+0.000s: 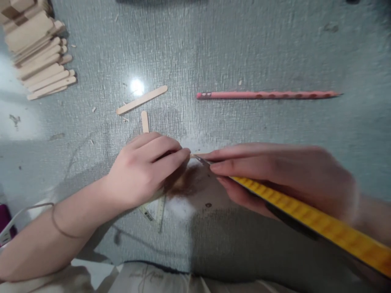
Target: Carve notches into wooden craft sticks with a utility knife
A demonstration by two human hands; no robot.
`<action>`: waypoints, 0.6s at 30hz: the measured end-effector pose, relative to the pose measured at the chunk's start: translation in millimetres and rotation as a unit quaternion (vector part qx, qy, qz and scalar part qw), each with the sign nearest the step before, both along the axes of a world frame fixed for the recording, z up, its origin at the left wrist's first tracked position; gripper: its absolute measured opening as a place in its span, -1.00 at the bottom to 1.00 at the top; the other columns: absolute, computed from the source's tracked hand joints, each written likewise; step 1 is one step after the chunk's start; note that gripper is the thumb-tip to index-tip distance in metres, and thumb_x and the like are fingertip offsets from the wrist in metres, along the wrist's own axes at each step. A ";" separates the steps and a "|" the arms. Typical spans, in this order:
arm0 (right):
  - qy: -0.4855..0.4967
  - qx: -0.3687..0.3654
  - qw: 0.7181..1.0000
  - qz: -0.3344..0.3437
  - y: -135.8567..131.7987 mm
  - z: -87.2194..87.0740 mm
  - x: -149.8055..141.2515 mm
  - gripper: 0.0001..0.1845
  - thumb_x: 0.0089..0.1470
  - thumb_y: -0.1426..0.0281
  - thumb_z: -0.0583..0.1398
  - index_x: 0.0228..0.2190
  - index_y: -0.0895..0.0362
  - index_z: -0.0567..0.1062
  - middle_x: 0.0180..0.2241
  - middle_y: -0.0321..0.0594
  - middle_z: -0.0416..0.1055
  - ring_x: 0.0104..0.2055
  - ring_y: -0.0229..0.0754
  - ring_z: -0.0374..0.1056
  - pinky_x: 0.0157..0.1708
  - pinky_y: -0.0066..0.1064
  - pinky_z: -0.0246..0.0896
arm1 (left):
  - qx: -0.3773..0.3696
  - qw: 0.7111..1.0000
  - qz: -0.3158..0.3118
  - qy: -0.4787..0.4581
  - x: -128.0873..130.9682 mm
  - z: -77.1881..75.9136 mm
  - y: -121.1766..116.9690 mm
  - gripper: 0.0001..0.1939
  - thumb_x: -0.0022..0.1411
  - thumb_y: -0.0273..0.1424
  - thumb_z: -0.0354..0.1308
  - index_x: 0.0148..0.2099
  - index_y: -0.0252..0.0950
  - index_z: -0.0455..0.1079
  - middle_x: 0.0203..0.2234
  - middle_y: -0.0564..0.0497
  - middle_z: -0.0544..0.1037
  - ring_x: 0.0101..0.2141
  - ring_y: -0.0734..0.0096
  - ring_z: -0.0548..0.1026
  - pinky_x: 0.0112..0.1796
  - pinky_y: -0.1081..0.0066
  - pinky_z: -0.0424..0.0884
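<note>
My left hand (pixel 149 162) is closed, its fingertips pressed on a thin wooden craft stick (pixel 192 156) over a pale, stained patch of the table. Most of this stick is hidden by my hands. A yellow-handled utility knife (pixel 293 209) is gripped in my right hand (pixel 275 175), its pointed blade touching the stick just right of my left fingertips. From under my left hand, another craft stick (pixel 145 122) pokes out at the top. A clear ruler-like piece with markings (pixel 159 213) shows partly below the palm.
One craft stick (pixel 142 100) lies slantwise beyond my left hand. A pink pencil (pixel 262 95) rests farther right. Many craft sticks are piled (pixel 45 61) at the far left. Small wood chips are scattered about. A white cable (pixel 26 209) runs near my left forearm.
</note>
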State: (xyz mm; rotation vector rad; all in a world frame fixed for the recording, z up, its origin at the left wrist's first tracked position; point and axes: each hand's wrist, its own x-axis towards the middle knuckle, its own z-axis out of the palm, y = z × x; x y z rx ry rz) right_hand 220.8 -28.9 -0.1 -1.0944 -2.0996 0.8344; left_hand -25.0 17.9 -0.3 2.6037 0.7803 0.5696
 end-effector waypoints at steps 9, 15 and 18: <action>-0.032 -0.045 0.998 0.019 0.0 7.4 0.9 -0.78 0.15 0.48 0.18 -0.14 0.05 0.45 -0.24 -0.20 0.61 -0.24 -0.11 0.59 -0.34 -0.39 0.55 | -0.034 0.999 -0.012 0.021 -2.3 -0.9 6.1 -0.90 0.36 -0.50 0.12 -0.14 -0.30 0.46 -0.26 -0.03 0.57 -0.26 0.36 0.49 -0.23 0.34 0.44; -0.023 -0.039 0.999 -0.021 -3.8 -0.6 -3.9 -0.79 0.13 0.48 0.18 -0.16 0.04 0.44 -0.25 -0.21 0.61 -0.30 -0.13 0.59 -0.43 -0.37 0.53 | -0.032 0.998 -0.045 0.019 -3.7 -3.0 11.7 -0.85 0.40 -0.45 0.07 -0.13 -0.25 0.48 -0.23 -0.01 0.60 -0.21 0.31 0.53 -0.23 0.27 0.44; -0.023 -0.035 0.999 -0.018 -3.1 -0.4 -5.0 -0.80 0.15 0.48 0.20 -0.16 0.04 0.45 -0.26 -0.21 0.61 -0.28 -0.14 0.59 -0.38 -0.37 0.54 | -0.046 0.998 -0.040 0.023 -3.1 -2.9 13.1 -0.84 0.40 -0.43 0.07 -0.16 -0.20 0.49 -0.23 -0.01 0.60 -0.21 0.30 0.53 -0.24 0.24 0.46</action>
